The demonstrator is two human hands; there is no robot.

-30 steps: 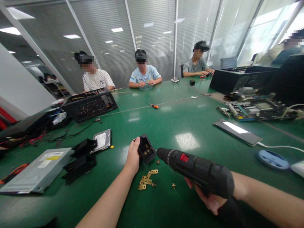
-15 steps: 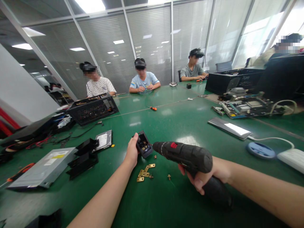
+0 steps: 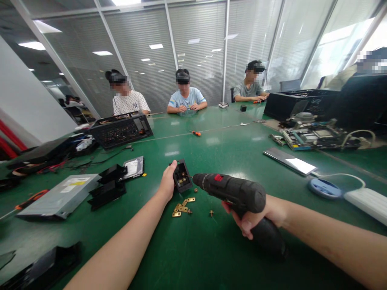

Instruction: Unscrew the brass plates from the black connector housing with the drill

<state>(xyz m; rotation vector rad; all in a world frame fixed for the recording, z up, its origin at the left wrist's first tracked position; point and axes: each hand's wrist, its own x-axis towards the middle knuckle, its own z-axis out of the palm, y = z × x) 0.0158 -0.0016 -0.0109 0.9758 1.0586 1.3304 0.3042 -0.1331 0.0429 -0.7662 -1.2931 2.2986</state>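
My left hand (image 3: 168, 180) is closed on the left side of a small black box (image 3: 185, 186), its open face turned toward me with brass-coloured fittings inside. My right hand (image 3: 246, 219) grips a black cordless drill (image 3: 231, 191) by its handle. The drill's thin bit points left into the box opening; whether its tip touches a fitting I cannot tell. Below the box lie several flat brass strips (image 3: 182, 208) with holes. Close by are a loose screw (image 3: 211, 213) standing on its head, another screw (image 3: 189, 212) beside the strips, and a third screw (image 3: 196, 190) under the drill's nose.
At left lie a silver drive (image 3: 57, 197), black plastic brackets (image 3: 107, 193) and a hard disk (image 3: 134, 167). A screwdriver (image 3: 196, 133) lies mid-table. On the right are a phone (image 3: 289, 161), a blue round pad (image 3: 324, 187), a power strip (image 3: 367, 205) and circuit boards (image 3: 317, 135). Several people sit across.
The view has shifted slightly, so most things sit a little differently in the picture. Both hands keep their holds, and the drill bit stays at the box opening.
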